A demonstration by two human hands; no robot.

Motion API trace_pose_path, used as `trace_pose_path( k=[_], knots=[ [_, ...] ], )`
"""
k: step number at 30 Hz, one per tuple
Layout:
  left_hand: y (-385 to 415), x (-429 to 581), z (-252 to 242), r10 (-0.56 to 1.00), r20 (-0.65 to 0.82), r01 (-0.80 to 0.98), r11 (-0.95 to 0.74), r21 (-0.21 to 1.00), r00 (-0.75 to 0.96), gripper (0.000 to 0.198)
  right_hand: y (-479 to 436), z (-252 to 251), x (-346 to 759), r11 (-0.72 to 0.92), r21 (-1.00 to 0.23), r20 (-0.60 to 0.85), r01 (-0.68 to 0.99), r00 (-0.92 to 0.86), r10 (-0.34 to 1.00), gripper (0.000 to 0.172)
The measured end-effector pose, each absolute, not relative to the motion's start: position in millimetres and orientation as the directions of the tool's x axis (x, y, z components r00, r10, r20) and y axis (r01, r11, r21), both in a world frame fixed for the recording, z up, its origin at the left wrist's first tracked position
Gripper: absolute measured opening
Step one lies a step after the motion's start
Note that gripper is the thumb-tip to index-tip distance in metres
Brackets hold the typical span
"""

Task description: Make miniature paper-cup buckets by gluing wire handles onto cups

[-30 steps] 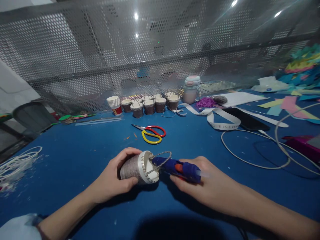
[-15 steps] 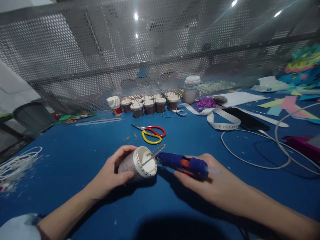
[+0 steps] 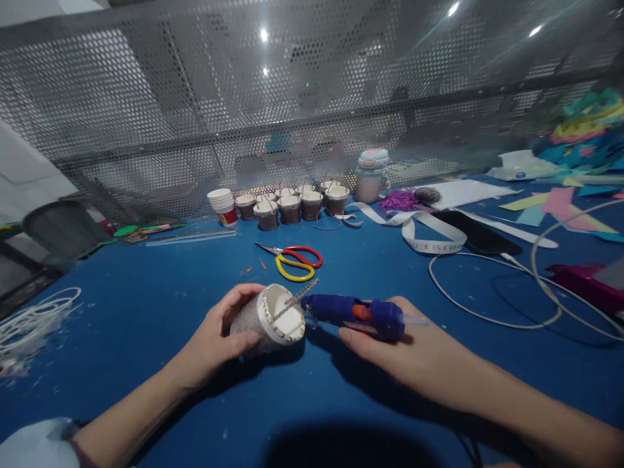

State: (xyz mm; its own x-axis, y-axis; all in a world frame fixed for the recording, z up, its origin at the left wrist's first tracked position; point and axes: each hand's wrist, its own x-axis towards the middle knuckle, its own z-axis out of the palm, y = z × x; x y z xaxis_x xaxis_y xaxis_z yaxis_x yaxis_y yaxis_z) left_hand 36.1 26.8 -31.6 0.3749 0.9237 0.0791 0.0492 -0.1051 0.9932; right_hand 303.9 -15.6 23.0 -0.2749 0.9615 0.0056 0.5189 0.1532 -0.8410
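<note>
My left hand (image 3: 221,331) is wrapped round a paper cup (image 3: 251,328) covered in grey-brown yarn. The cup is tilted, its white mouth facing right and toward me, with a thin twisted cord (image 3: 296,299) rising across the opening. In my right hand (image 3: 409,348) is a dark blue hot glue gun (image 3: 336,311) with an orange-red part and a clear glue stick out of its back. Its nozzle points left, close to the cup's rim; whether it touches I cannot tell. Beyond the cup lie scissors (image 3: 295,262) with one red and one yellow handle.
Several yarn-wrapped cups (image 3: 290,209) and stacked paper cups (image 3: 221,205) stand at the back, beside a lidded bottle (image 3: 370,175). To the right are white ribbon (image 3: 433,244), purple yarn (image 3: 400,200), a phone (image 3: 475,233) with a looped cable and coloured paper (image 3: 560,201). White cord (image 3: 36,318) lies left.
The twisted cord now stands as a narrower line at the cup's mouth. The glue gun's nozzle has shifted slightly left and up. Both hands keep their holds.
</note>
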Motion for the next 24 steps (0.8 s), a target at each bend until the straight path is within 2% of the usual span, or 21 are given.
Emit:
trace_pose_path(
  k=[3,7,13,16,20,24],
  knots=[
    [26,36,-32,0.924,0.074,0.04,-0.096,0.995,0.375,0.058,-15,28,304,0.114,-0.856,-0.067,0.504,-0.326,0.943,0.035],
    [23,37,-31,0.935,0.053,0.01,-0.06,0.998,0.349,0.059,-14,27,304,0.125,-0.894,-0.035,0.431,-0.345,0.938,0.034],
    [27,43,-27,0.979,0.047,-0.082,-0.031,0.996,0.201,0.067,-8,22,315,0.04,-0.931,-0.078,0.363,-0.304,0.949,0.038],
    [29,44,-22,0.989,0.012,-0.15,0.011,0.989,0.148,0.069,0,20,319,0.053,-0.931,-0.039,0.36,-0.242,0.97,0.038],
    [30,43,-16,0.993,-0.01,-0.238,0.037,0.971,0.114,0.064,14,15,318,0.061,-0.911,0.041,0.409,-0.059,0.997,0.038],
    [29,43,-15,0.991,0.004,-0.27,0.032,0.962,0.133,0.06,30,7,318,0.068,-0.908,0.094,0.413,0.043,0.995,0.038]
  ],
)
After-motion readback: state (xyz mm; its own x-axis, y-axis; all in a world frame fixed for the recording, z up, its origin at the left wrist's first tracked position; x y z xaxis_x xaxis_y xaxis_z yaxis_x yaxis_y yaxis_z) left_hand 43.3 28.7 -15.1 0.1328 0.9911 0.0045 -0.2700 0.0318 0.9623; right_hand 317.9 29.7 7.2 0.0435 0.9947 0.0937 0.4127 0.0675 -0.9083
